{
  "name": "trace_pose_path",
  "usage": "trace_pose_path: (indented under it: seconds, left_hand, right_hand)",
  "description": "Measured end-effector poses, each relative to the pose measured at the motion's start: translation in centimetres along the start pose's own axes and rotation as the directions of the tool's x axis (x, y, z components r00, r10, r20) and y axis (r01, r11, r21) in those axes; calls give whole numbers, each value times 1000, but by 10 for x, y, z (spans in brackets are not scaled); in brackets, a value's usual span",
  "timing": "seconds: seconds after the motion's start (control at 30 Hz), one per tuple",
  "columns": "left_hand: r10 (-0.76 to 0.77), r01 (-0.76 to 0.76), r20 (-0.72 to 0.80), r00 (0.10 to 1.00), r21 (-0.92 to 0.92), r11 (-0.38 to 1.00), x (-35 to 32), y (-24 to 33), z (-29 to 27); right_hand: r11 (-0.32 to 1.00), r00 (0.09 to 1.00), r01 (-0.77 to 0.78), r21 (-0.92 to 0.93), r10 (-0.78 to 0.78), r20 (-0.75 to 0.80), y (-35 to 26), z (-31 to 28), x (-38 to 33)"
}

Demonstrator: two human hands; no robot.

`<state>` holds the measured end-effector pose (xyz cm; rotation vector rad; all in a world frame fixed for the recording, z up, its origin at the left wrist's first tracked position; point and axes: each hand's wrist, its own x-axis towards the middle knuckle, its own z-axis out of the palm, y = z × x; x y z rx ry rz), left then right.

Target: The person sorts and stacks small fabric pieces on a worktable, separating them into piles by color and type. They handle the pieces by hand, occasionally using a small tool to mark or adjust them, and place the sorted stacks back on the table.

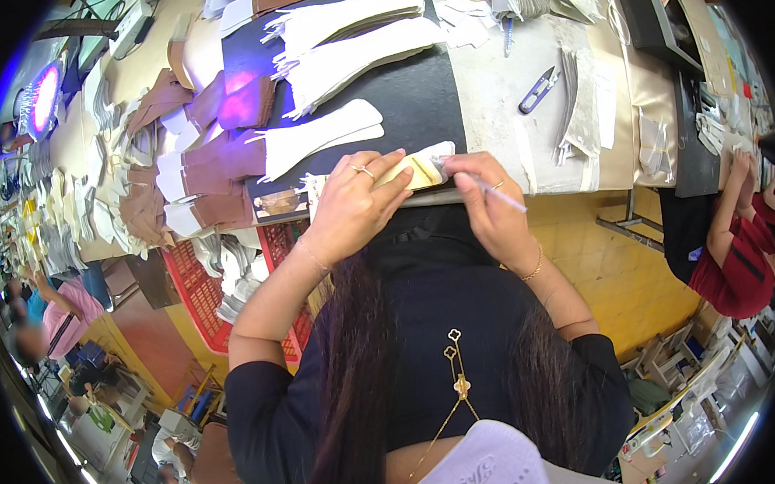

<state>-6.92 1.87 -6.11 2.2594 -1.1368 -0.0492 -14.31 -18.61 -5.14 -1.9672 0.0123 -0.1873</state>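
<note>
At the front edge of the table, my left hand point(359, 200) presses its fingers over a small yellow template-like piece point(421, 172), which lies on a whitish strip point(440, 150). Its thumb is partly hidden. My right hand point(492, 206) is closed round a slim, pale pen-like tool point(506, 197). The tool's tip is beside the yellow piece, partly covered by my fingers. Just beyond my left hand lies a short stack of white fringed pieces point(321, 136). Farther back on the black mat point(406, 88) are larger white stacks point(361, 64).
Thread snips point(537, 92) lie at right, near a grey stack of strips point(577, 101). Brown and white cut pieces point(216, 154) cover the left side. A red plastic basket point(199, 296) with pale pieces stands below the table edge. A co-worker in red point(743, 263) sits at far right.
</note>
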Motion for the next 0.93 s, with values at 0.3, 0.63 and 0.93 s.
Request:
trace_pose_path:
  seconds: [0.3,0.63,0.93]
  left_hand:
    - [22,-21,-10,1000,34,999,0,1,1]
    - [-23,23,5,1000,-106,994,-2,-9,1]
    - [-299,300,64,952,-377,876,2,-12,-5]
  right_hand:
    - [903,954,299,-310,-273,125,0,11,6]
    - [947,972,235,-218,-225,70,-3,-4,-1]
    - [990,987,140,35,-137,-86,12,8,-12]
